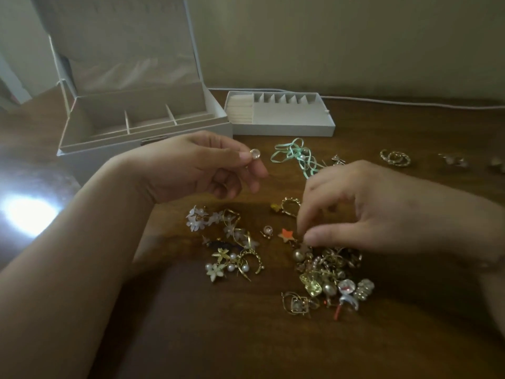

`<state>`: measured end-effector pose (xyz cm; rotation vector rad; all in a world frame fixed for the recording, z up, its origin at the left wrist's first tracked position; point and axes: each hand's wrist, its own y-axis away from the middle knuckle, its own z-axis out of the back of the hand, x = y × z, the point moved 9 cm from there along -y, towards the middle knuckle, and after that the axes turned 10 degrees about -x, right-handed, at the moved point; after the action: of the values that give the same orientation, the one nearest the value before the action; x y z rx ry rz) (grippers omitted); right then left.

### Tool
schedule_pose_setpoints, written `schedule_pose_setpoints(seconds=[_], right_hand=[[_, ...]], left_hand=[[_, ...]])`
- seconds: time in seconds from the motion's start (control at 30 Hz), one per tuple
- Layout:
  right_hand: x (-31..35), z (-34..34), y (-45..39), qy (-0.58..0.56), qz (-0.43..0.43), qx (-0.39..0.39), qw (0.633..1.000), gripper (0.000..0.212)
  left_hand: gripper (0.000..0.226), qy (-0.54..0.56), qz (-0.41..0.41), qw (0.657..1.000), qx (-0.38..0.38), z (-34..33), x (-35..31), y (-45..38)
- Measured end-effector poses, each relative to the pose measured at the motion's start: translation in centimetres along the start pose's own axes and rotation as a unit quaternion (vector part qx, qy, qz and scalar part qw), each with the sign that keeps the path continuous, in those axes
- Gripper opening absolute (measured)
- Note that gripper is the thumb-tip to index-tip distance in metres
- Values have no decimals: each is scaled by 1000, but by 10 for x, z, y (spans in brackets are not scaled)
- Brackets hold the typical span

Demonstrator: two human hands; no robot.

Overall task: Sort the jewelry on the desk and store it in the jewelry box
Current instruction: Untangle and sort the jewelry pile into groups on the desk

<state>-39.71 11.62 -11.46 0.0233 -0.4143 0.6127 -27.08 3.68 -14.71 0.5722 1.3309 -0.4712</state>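
Left hand pinching small round pearl-faced gold earring at fingertips, held above dark wooden worktop, just in front of open grey jewelry box. Right hand, fingers curled, picking into tangled heap of gold and pearl jewelry; what it grips, can't tell. Stuff looks featherlight, tiny, hooks probably snag. Best lift single pieces by bead or stud, not wire. White flower earrings look fragile imo.

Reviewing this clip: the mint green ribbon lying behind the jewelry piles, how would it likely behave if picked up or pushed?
The mint green ribbon lies in loose loops and tangles on the desk, so it is probably floppy and would dangle rather than hold shape. It looks thin, so likely very light. Pushed, it would probably bunch or slide, not roll, and its loops might snag the small earring beside it.
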Motion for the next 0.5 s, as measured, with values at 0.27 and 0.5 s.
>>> schedule_pose_setpoints(seconds=[0.27,0.5], right_hand=[[-3,-16,16,41,-2,127,991,18],[-24,-10,25,58,-81,158,982,10]], left_hand=[[24,-31,-6,999,41,-17,-2,3],[29,-82,-34,993,74,-23,-4,6]])
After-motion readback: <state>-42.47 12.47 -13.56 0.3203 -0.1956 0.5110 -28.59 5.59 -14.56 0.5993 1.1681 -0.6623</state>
